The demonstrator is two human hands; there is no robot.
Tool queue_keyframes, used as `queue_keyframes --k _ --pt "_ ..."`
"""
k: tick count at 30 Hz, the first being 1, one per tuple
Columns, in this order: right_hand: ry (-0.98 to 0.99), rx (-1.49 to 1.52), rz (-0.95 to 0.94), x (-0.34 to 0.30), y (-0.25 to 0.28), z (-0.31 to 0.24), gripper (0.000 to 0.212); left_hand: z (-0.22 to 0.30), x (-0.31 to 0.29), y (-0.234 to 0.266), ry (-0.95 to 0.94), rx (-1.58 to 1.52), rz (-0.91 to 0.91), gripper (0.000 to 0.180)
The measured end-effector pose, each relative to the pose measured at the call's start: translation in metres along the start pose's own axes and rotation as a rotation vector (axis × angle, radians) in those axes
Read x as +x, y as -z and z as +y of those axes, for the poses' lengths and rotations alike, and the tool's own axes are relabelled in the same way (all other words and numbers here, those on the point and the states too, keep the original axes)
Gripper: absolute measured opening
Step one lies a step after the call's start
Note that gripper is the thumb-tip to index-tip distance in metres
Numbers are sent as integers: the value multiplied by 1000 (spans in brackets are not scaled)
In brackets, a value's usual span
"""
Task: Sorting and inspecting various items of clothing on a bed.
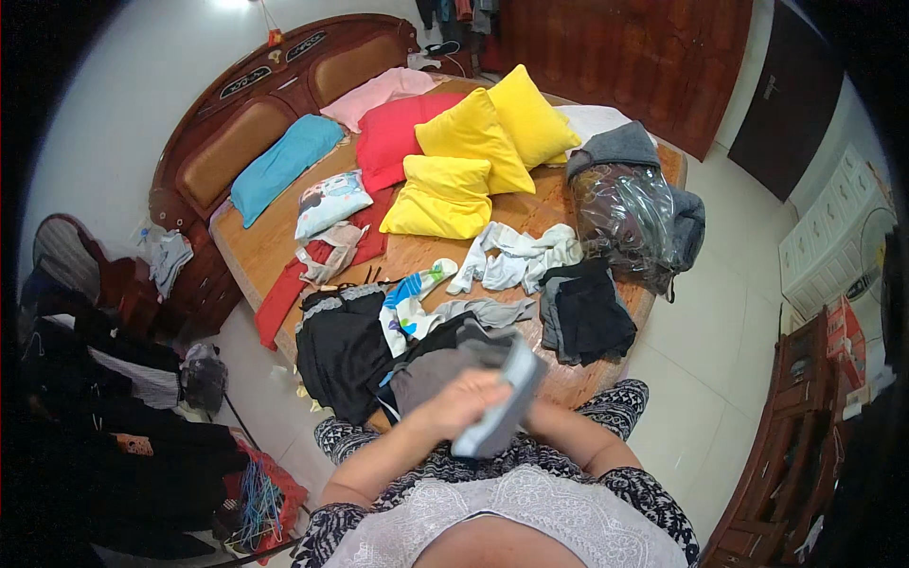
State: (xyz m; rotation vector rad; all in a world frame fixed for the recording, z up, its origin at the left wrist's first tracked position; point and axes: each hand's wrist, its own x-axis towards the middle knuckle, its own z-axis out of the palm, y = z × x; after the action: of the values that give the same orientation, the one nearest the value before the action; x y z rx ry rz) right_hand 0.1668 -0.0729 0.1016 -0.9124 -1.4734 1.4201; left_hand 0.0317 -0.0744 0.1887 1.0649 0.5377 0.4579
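Observation:
In front of my body a folded grey garment (502,402) is held up at a slant, blurred by motion. My left hand (466,399) grips its left side, fingers wrapped over the face of it. Behind the garment's right side is my right hand (536,413); its fingers are hidden. Just beyond, on the bed, lie a dark grey garment (423,377) and a black garment with lace trim (343,346). Close by are a white patterned cloth (405,308) and a folded black and grey stack (589,317). White clothes (516,256) lie crumpled farther back.
Yellow cushions (440,196), a red pillow (398,133) and a blue pillow (286,168) lie on the bed (270,248). A clear plastic bag (620,213) sits at its right side. Dark clothes hang on a rack (114,445) at left. A wooden cabinet (781,426) stands at right.

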Motion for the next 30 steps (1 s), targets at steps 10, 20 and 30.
queue_keyframes --k 10,20,30 --pt "272 -323 147 21 12 43 45 2 4 22 -130 -153 299 21" --pt "45 1055 176 38 56 -34 47 50 -1 134 -531 -659 153 42" --pt "244 1063 297 39 79 -51 39 52 -6 147 -610 -705 134 46"
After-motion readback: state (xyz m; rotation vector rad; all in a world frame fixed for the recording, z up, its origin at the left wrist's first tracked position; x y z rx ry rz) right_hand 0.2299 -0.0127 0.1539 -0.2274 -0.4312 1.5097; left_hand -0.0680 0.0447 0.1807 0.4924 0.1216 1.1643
